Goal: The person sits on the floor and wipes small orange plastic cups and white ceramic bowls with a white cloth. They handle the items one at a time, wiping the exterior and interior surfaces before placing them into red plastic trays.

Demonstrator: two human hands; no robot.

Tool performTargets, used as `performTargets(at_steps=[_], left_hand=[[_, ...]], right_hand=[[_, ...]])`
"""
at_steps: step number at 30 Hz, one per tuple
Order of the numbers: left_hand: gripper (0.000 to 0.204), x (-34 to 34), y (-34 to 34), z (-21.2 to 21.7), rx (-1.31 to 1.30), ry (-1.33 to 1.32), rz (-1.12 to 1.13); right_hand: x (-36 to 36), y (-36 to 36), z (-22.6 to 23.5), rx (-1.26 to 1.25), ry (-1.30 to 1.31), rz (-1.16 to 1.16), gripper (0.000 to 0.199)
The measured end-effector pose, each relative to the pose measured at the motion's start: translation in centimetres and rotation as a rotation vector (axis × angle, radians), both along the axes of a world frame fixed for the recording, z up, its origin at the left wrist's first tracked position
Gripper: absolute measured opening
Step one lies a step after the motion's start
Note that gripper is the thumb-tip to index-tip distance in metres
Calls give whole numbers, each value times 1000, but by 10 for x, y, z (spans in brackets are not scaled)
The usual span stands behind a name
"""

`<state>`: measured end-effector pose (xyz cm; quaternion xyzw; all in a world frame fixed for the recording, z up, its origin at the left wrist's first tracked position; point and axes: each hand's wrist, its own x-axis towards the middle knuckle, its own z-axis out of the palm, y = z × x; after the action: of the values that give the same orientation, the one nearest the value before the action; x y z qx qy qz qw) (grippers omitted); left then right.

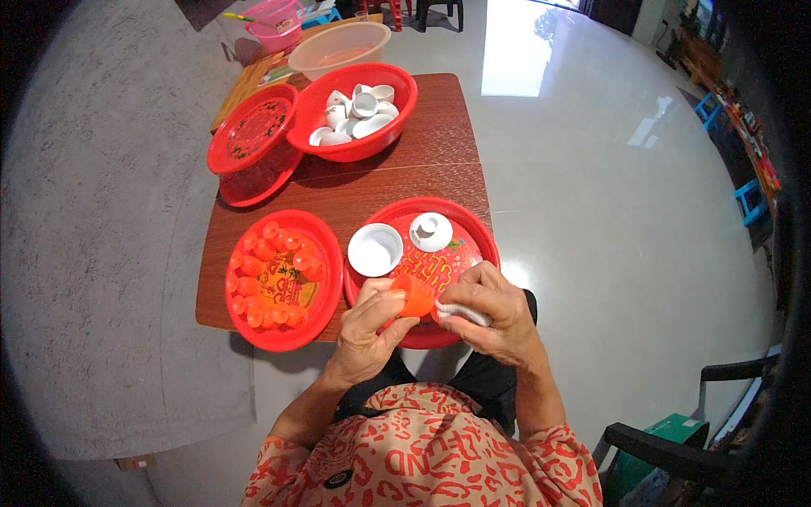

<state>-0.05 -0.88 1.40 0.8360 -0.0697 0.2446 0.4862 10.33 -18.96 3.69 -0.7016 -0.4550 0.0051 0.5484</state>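
Note:
My left hand pinches a small orange-red plastic cup tilted on its side, above the near part of a round red tray. In my right hand is a bunched white cloth, held against the right end of the cup. A white bowl and a white lid with a knob sit on the tray just beyond my hands. To the left, a second round red tray carries several small orange-red cups around its rim.
Farther back on the brown wooden table stands a red basin of white cups and bowls. Left of it are stacked red trays; behind is a pale plastic basin. A black chair armrest is at lower right.

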Motion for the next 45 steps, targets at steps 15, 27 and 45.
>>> performTargets(at_steps=[15,27,45], left_hand=[[25,2,2,4,94,-16,-160],[27,3,6,-5,-2,23,-187],[25,-4,8,-6,-566,170,-318]], right_hand=[[16,-4,-21,-83,397,122,17],[2,-17,-11,31,200,196,10],[7,3,-38,195,1089,445,21]])
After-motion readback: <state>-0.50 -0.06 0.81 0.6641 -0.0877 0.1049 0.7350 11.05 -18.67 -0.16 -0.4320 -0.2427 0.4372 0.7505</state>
